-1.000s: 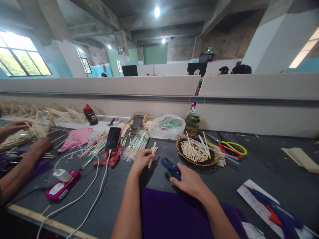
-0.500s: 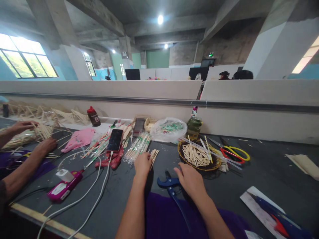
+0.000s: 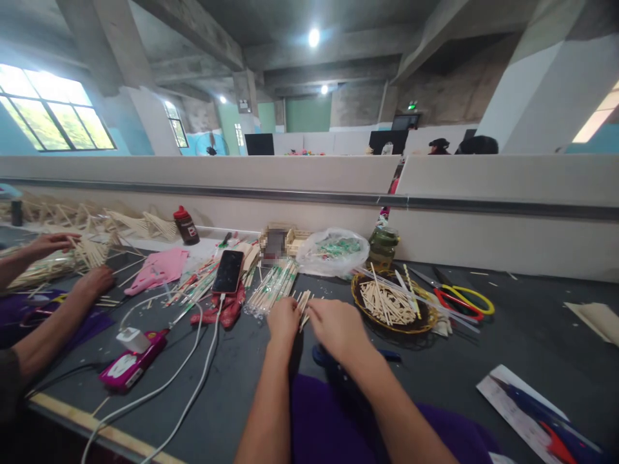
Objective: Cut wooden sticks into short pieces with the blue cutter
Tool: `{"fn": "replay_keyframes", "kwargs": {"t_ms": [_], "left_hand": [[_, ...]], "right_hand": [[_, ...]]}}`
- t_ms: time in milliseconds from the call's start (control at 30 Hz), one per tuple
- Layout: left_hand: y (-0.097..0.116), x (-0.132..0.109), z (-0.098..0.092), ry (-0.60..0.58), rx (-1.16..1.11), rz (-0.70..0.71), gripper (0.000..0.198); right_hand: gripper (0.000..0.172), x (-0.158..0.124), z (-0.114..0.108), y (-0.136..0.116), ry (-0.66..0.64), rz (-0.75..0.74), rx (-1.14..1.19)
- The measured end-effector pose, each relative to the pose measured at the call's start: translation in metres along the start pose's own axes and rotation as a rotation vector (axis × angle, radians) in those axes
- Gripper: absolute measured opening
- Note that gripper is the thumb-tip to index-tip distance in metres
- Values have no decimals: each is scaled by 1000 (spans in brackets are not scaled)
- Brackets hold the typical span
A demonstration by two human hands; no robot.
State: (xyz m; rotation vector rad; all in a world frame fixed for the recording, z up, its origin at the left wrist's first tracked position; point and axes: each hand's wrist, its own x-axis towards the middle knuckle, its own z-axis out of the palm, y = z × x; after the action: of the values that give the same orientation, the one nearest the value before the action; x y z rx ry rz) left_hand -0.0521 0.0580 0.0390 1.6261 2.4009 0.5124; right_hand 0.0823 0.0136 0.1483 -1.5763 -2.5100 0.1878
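My left hand (image 3: 284,320) is closed around a small bundle of thin wooden sticks (image 3: 304,303), whose ends show past the fingers. From the right, my right hand (image 3: 338,327) reaches the same bundle, its thumb and fingers closed at the stick ends. Below my right wrist lies a blue hand cutter (image 3: 391,356) on the dark table, mostly hidden by the arm. Close by on the right, a yellow-rimmed woven basket (image 3: 430,322) holds many short cut sticks (image 3: 387,303). Clear-wrapped packs of sticks (image 3: 271,290) lie just beyond my left hand.
Red- and yellow-handled scissors (image 3: 467,303) lie right of the basket. A phone (image 3: 228,272) with a white cable and a pink power strip (image 3: 133,364) are on the left. A co-worker's hands (image 3: 94,283) handle sticks at far left. A jar (image 3: 383,247) stands behind.
My right hand has moved left, away from beside the blue cutter, to the sticks in my left hand. The cutter now lies turned and mostly covered by my right arm.
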Motion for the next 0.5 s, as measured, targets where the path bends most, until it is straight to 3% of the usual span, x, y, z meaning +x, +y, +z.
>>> {"fn": "replay_keyframes", "kwargs": {"t_ms": [100, 200, 367, 500], "left_hand": [[-8, 3, 0, -15, -13, 72, 20], [-9, 3, -1, 25, -24, 80, 18], [2, -3, -2, 95, -107, 137, 17], [28, -11, 10, 44, -181, 393, 17]], "right_hand": [[29, -9, 38, 65, -60, 265, -115], [29, -15, 60, 109, -126, 371, -83], [32, -18, 71, 126, -98, 397, 21], [37, -21, 74, 129, -36, 382, 94]]}}
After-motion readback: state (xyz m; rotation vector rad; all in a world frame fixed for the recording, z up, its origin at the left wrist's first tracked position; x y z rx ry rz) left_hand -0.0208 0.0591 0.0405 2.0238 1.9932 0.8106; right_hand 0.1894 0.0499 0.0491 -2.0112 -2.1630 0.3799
